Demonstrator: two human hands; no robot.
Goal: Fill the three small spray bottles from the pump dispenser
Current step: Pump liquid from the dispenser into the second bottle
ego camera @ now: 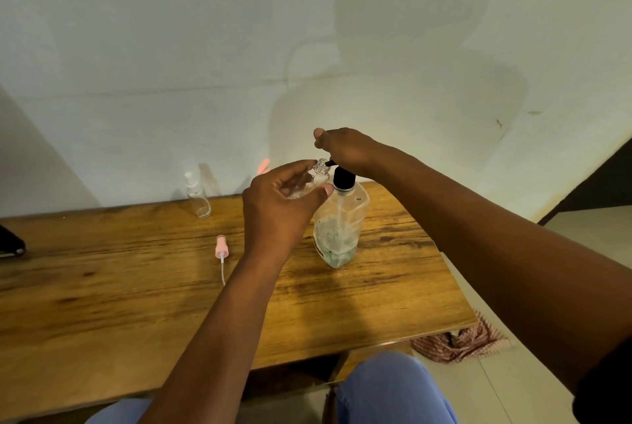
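light: warm, dim | shadows: soft on wall point(376, 47); edges: wide-angle bend

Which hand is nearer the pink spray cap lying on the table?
Left. The left hand holds an open small bottle above and right of the pink spray cap; the right hand is farther right, on the pump dispenser head.

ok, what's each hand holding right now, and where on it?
Left hand grips a small clear spray bottle around its body, open neck at the nozzle. Right hand rests on the pump dispenser head.
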